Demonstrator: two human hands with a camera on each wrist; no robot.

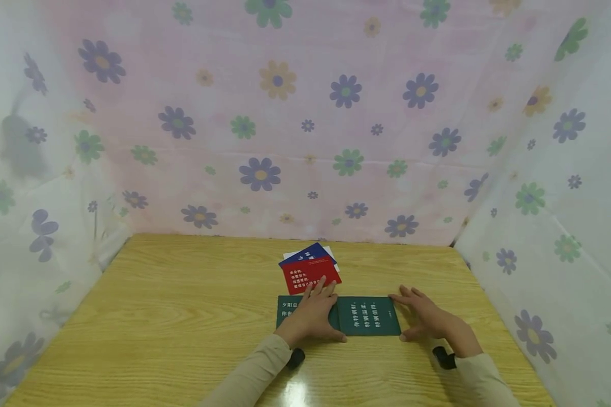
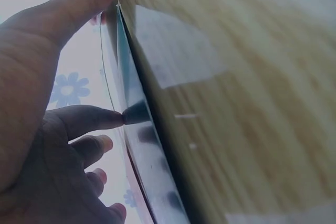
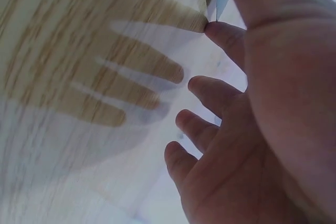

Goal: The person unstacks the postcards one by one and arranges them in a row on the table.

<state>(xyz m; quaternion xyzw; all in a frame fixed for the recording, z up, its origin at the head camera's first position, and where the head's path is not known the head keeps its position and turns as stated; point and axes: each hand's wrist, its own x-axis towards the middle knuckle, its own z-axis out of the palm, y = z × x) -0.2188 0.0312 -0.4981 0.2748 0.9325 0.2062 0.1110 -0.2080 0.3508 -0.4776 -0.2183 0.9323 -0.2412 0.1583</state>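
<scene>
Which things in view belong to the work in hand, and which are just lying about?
In use: left hand, right hand, left green card, right green card.
Apparently lying about, overlapping beyond the green pair: red card, blue card, white card.

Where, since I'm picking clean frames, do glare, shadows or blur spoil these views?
Head: a bright glare spot on the table near the bottom edge; left wrist: soft, blurred wood grain with pale glare patches; right wrist: whitish glare over the table, broken by a dark finger-shaped reflection or shadow of the right hand.
</scene>
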